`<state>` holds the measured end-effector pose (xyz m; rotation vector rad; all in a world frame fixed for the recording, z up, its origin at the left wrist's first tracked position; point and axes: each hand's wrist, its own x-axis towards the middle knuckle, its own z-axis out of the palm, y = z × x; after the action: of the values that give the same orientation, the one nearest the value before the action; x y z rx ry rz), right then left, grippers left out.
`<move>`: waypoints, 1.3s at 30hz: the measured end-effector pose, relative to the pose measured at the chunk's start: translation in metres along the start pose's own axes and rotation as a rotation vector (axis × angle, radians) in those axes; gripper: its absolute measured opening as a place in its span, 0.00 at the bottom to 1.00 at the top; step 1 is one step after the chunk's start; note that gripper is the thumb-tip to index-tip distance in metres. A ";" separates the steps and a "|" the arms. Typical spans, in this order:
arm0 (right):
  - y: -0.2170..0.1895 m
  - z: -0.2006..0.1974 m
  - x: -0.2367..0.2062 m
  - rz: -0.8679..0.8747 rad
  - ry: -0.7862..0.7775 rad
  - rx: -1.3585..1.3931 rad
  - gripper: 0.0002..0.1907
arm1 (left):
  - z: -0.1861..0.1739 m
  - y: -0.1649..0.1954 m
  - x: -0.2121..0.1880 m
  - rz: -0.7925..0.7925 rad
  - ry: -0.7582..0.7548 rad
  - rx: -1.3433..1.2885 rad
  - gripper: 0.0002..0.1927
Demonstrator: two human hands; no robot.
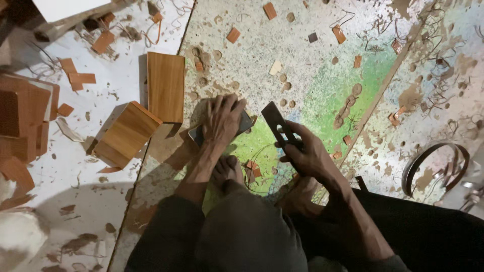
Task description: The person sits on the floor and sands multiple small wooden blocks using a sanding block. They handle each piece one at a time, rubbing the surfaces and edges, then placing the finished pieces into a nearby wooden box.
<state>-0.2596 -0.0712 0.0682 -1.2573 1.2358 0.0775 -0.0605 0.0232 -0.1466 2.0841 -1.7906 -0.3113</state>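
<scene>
left hand (222, 121) flat, pressing grey slab (246, 122) (possibly a stone) | right hand (302, 151) clenched round dark blade (276, 123)

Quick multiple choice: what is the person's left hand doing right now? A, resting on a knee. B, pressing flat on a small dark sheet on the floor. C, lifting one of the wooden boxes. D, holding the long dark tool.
B: the left hand lies palm down, fingers spread, on the small dark sheet on the floor, while the right hand holds the long dark tool.

We see a dark flat metal blade (279, 126); orange-brown wooden boxes (165, 86); a speckled floor (312, 85) stained green.
</scene>
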 end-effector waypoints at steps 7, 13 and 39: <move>-0.015 0.017 0.007 -0.413 0.202 -0.846 0.20 | -0.046 0.011 -0.010 -0.265 0.324 -0.256 0.09; -0.033 0.029 0.038 -0.574 0.185 -0.946 0.14 | -0.081 0.016 -0.005 -0.259 0.302 -0.281 0.05; 0.024 -0.068 0.005 -0.317 0.671 -0.313 0.08 | -0.093 -0.022 0.004 -0.084 -0.230 -0.220 0.23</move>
<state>-0.3171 -0.1146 0.0623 -1.8249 1.6081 -0.4295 -0.0030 0.0345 -0.0711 2.0362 -1.7051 -0.7629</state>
